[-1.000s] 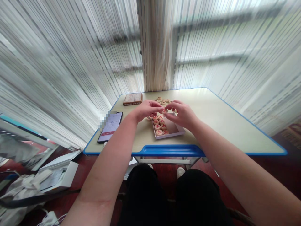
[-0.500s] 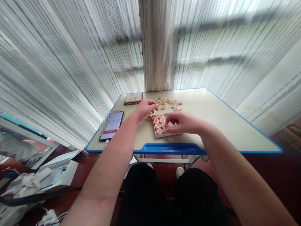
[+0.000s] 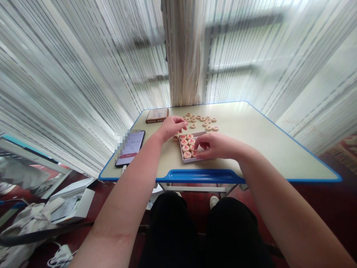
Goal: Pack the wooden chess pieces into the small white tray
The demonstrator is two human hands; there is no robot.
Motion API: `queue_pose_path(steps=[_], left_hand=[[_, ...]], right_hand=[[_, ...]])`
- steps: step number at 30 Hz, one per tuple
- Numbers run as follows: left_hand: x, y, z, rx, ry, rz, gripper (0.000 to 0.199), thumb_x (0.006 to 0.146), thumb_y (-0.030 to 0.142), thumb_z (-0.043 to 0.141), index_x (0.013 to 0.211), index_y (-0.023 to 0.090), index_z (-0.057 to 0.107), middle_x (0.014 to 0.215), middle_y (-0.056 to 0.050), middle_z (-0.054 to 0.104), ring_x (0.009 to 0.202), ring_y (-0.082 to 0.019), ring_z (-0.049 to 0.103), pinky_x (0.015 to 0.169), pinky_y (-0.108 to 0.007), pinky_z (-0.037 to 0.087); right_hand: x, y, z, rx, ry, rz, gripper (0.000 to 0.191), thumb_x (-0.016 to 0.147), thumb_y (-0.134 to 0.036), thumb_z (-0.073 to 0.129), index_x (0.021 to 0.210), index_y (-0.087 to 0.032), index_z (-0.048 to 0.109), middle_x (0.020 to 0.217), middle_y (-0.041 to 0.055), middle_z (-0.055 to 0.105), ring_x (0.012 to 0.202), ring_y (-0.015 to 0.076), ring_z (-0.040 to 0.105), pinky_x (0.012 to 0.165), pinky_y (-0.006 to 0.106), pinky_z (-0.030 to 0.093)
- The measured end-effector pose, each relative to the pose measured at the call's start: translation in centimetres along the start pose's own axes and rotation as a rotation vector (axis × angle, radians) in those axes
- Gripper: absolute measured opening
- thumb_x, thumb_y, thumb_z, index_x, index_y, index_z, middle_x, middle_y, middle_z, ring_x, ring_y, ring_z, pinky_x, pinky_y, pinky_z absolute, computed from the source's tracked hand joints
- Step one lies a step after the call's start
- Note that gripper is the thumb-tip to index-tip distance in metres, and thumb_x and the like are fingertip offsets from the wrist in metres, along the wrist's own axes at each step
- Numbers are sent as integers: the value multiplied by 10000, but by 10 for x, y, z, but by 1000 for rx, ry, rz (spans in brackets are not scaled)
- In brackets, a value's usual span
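Observation:
A shallow white box (image 3: pixel 181 150) near the table's front edge holds two columns of round wooden Chinese chess pieces with red characters. My right hand (image 3: pixel 213 145) is over the box's right part, its thumb and forefinger closed at the edge of a Chinese chess piece (image 3: pixel 194 153) in the front row. That piece lies level with its neighbours. Beyond the box's left corner, my left hand (image 3: pixel 173 125) hovers with bent fingers apart and nothing visible in them. A loose piece (image 3: pixel 175 137) lies below it, partly covered. My right hand hides the rest of the box's inside.
Several loose dark-lettered pieces (image 3: pixel 208 120) are scattered behind the box. A brown box (image 3: pixel 157 115) sits at the back left. A phone (image 3: pixel 131 149) with a cable lies at the left edge. The blue front rim has a pen groove (image 3: pixel 205 175).
The piece at my right fingertips has settled from a slight tilt to lying flat in the box's front row. My left hand stays nearly still. The camera view has shifted slightly.

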State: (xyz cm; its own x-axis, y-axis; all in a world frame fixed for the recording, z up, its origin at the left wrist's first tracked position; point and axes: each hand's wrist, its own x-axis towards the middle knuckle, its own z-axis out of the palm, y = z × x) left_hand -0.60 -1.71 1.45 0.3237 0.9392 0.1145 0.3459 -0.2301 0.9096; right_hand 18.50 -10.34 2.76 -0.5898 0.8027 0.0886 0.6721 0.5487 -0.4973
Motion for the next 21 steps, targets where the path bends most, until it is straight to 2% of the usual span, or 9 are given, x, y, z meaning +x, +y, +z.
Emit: queue_pose_path(steps=[7,11,14,21], left_hand=[[-2,1,0,11,11,-14,148,717,280,653,745,135,651,689,-30,668,527,-71,480,532,-217,397],[-2,1,1,16,10,-11,147,728,280,643,741,133,649,683,-32,665,526,-70,481,531,-217,396],[-2,1,1,18,12,-12,159,710,293,666,740,137,651,687,-31,669,529,-72,484,538,-221,401],[-2,1,0,40,-3,17,161,724,288,649,755,131,659,702,-38,682,541,-76,501,561,-228,423]], right_hand=[[-2,3,-4,39,-27,42,200,697,-359,679,816,-205,725,632,-21,588,541,96,476,515,232,340],[-2,5,-4,54,10,55,142,698,-277,657,783,-205,745,665,-6,645,570,111,520,547,244,371],[-2,8,-2,66,36,60,177,683,-205,643,810,-220,765,693,-5,677,585,117,543,560,245,390],[1,10,2,90,-18,-32,199,715,-222,646,860,-253,780,781,2,730,653,142,582,606,255,431]])
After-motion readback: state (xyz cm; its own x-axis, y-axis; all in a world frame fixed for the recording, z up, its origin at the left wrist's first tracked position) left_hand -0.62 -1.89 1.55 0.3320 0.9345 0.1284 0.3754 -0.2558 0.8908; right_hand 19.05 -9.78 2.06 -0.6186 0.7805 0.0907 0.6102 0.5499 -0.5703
